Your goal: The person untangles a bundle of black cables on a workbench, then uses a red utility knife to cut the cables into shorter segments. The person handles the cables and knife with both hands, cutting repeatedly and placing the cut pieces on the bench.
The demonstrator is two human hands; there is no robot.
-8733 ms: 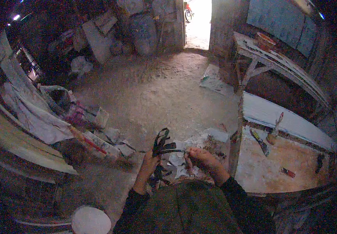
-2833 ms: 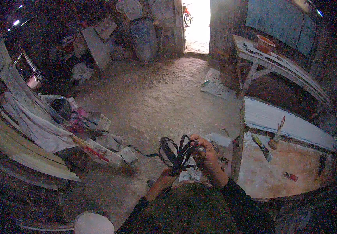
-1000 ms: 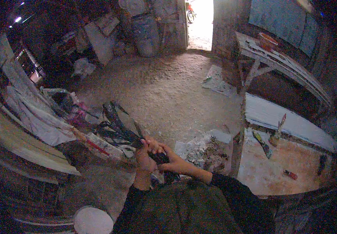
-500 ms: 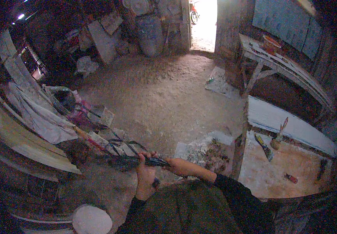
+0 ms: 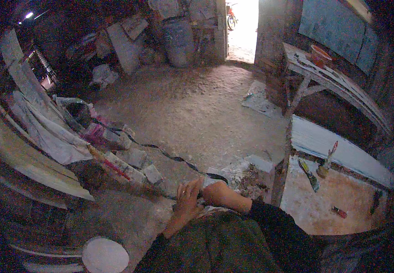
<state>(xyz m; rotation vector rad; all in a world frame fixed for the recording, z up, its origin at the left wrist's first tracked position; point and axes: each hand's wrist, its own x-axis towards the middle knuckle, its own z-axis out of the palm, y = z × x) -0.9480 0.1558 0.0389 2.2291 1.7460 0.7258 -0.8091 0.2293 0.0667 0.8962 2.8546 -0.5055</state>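
Note:
A long, thin black strip (image 5: 179, 159) runs slackly from the clutter at the left and curves behind my right hand. My right hand (image 5: 224, 195) is bent inward at my waist and looks closed on the strip's near end; its fingertips are hidden. Beside it, my left hand (image 5: 189, 202) lies with fingers extended and close together, a ring on one of them. The two hands touch or nearly touch, and what lies between them cannot be made out. A bit of pale material shows under my right wrist.
On the right, a worktable (image 5: 304, 214) holds a putty knife (image 5: 308, 175), a paintbrush (image 5: 329, 161) and a small red-handled tool (image 5: 339, 212). Boards and a white cloth (image 5: 53, 132) lean at left, above blocks (image 5: 138, 157). A round white lid (image 5: 105, 255) is lower left; debris (image 5: 254, 179) lies ahead.
The black strip was bunched and stretched leftward between both hands; now it hangs loose across the floor area. My left hand has shifted right and down against my right hand, its fingers straightened.

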